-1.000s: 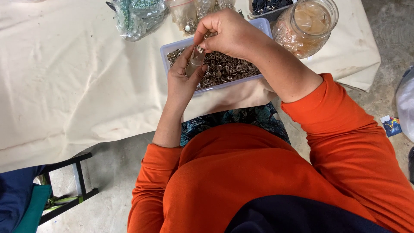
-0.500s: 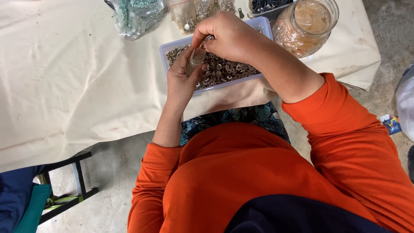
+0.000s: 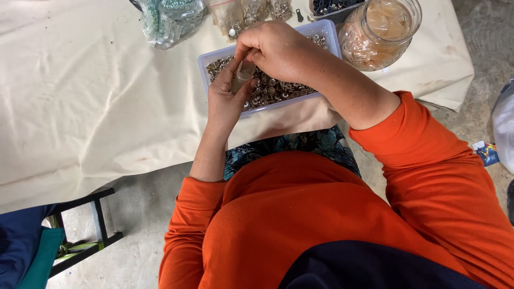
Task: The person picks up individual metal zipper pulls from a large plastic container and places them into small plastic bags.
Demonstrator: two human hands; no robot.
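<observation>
- Your left hand pinches a small clear tube upright over the tray of metal snaps at the worktop's near edge.
- Your right hand curls closed at the tube's top; its contents are hidden.
- This looks like filling: steady alignment matters next.

Both hands busy over the tray of metal snaps

Upper centre of frame: left hand grips a small clear tube, right hand pinching at its top, above the plastic tray; glass jar upper right.
</observation>
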